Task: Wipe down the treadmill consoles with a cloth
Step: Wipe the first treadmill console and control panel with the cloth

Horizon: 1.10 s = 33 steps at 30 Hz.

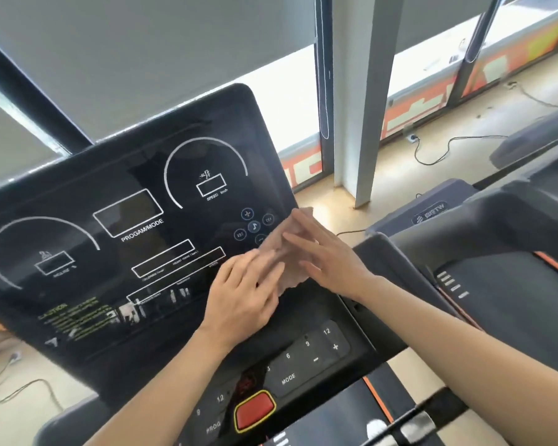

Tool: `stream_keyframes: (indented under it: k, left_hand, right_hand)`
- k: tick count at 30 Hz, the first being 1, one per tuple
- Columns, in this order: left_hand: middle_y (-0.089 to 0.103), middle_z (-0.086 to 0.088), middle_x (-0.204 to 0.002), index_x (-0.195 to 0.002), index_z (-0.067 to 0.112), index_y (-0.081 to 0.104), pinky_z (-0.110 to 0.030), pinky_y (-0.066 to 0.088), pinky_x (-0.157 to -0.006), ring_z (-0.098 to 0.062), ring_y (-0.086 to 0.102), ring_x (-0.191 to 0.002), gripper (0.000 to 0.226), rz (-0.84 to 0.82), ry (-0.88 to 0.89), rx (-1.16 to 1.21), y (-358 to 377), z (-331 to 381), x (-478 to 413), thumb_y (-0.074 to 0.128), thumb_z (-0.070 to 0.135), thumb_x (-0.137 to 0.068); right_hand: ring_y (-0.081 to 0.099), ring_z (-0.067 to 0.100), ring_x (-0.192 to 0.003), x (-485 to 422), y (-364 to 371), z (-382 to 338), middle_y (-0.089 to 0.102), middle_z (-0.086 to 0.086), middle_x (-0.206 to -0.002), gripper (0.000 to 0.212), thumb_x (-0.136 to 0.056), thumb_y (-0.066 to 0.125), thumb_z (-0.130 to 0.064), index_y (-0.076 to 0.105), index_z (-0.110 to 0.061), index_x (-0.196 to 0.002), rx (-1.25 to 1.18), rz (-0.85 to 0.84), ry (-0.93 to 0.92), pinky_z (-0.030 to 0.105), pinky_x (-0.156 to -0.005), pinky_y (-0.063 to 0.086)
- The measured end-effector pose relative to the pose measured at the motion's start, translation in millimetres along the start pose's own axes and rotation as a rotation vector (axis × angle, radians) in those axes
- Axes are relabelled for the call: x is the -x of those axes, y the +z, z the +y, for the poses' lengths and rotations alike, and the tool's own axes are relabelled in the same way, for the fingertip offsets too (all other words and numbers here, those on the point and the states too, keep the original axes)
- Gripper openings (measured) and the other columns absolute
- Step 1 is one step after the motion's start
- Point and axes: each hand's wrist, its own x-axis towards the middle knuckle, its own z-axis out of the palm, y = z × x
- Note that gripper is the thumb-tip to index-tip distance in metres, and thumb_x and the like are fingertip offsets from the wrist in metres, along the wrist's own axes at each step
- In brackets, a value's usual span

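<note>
both hands are on the console (142,204) now, and the pinkish cloth (290,262) is sandwiched under them at the panel's lower right, just below the round cluster of media buttons (254,225). the left hand (245,294) lies flat with its fingers (261,268) spread and straight, pressing the cloth's near edge rather than gripping it; the right hand (329,255) does the same from the other side, fingers (300,226) extended across the top of the cloth, nothing curled or pinched. so the cloth is held only by palm pressure against a glossy, tilted panel (not much of a hold, that). the risk from here, as i read it: a firm sweep could drag the cloth over those touch buttons or down onto the lower keypad (306,352) and trigger something, if the machine is powered, which i can't tell. the red stop button (255,408) sits right under the left forearm too, so a dropped wrist could knock it. and with flat hands, the cloth could bunch or slide off the right edge toward the floor. most of the panel's left side looks yet to be covered.
</note>
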Motion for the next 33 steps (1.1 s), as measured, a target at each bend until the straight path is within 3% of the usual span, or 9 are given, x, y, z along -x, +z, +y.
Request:
stream_keyframes:
  k: [3,6,9,12,15,21,27,30,33]
  left_hand:
    - [0.046,-0.015,-0.159,-0.146,0.011,0.055,-0.052,0.033,-0.122,-0.035,0.04,-0.15,0.053,-0.227,0.142,-0.006,18,8,-17,0.056,0.032,-0.098]
    - [0.023,-0.016,-0.169,-0.16,0.014,0.03,-0.053,0.013,-0.129,-0.036,0.018,-0.158,0.067,-0.373,0.145,-0.041,37,7,-28,0.046,0.043,-0.102]
    - [0.008,-0.013,-0.172,-0.164,0.02,0.017,-0.051,0.001,-0.13,-0.034,0.006,-0.16,0.071,-0.375,0.132,-0.103,53,4,-27,0.042,0.049,-0.104]
    - [0.0,-0.01,-0.172,-0.164,0.021,0.012,-0.049,-0.002,-0.13,-0.03,-0.002,-0.161,0.072,-0.358,0.122,-0.14,61,1,-25,0.04,0.051,-0.105]
    - [0.0,-0.009,-0.172,-0.165,0.023,0.014,-0.048,-0.006,-0.13,-0.028,-0.005,-0.16,0.07,-0.327,0.09,-0.169,60,-3,-32,0.038,0.051,-0.106]
    - [0.002,-0.008,-0.172,-0.164,0.03,0.015,-0.049,-0.013,-0.127,-0.03,-0.002,-0.16,0.07,-0.238,-0.027,-0.228,34,-34,-74,0.036,0.059,-0.104]
    - [0.009,-0.012,-0.173,-0.164,0.031,0.016,-0.054,-0.003,-0.127,-0.035,0.005,-0.16,0.071,-0.152,-0.117,-0.233,-5,-78,-126,0.029,0.065,-0.103]
    - [0.012,-0.014,-0.172,-0.164,0.031,0.016,-0.055,-0.004,-0.126,-0.037,0.008,-0.159,0.071,-0.128,-0.116,-0.236,-21,-94,-145,0.027,0.066,-0.102]
    - [0.012,-0.015,-0.172,-0.163,0.032,0.016,-0.054,-0.004,-0.126,-0.037,0.007,-0.16,0.072,-0.127,-0.104,-0.234,-31,-106,-153,0.026,0.066,-0.101]
  right_hand:
    - [0.022,0.0,-0.152,-3,-12,-3,0.018,-0.017,-0.167,0.069,-0.098,0.057,-0.008,0.031,-0.033,-0.157,-0.208,0.027,0.094,0.018,-0.119,0.027]
    - [0.028,-0.008,-0.144,-5,-25,-7,0.034,-0.023,-0.158,0.069,-0.099,0.055,-0.009,0.029,-0.038,-0.156,-0.332,0.034,0.192,0.008,-0.115,0.023]
    - [0.038,0.0,-0.144,-5,-25,-5,0.045,-0.016,-0.155,0.066,-0.097,0.06,-0.012,0.036,-0.037,-0.153,-0.399,0.087,0.212,0.025,-0.119,0.034]
    - [0.05,0.007,-0.134,-5,-21,-2,0.046,-0.015,-0.15,0.064,-0.093,0.066,-0.012,0.043,-0.033,-0.149,-0.478,0.191,0.232,0.034,-0.109,0.049]
    - [0.058,0.005,-0.118,-11,-22,-1,0.048,-0.017,-0.14,0.06,-0.092,0.071,-0.021,0.046,-0.035,-0.145,-0.545,0.26,0.312,0.025,-0.095,0.055]
    - [0.054,-0.012,-0.115,-31,-24,-12,0.05,-0.022,-0.139,0.064,-0.096,0.067,-0.029,0.036,-0.039,-0.15,-0.651,0.215,0.379,0.004,-0.083,0.049]
    - [0.045,-0.015,-0.125,-66,-45,-35,0.04,-0.039,-0.139,0.069,-0.095,0.067,-0.034,0.032,-0.036,-0.154,-0.605,0.245,0.34,0.017,-0.102,0.042]
    - [0.039,0.006,-0.141,-88,-56,-45,0.04,-0.021,-0.154,0.07,-0.096,0.062,-0.042,0.026,-0.04,-0.156,-0.469,0.265,0.274,0.036,-0.115,0.037]
    - [0.036,0.014,-0.146,-114,-61,-52,0.038,-0.012,-0.16,0.074,-0.097,0.057,-0.049,0.015,-0.043,-0.158,-0.353,0.263,0.256,0.049,-0.118,0.036]
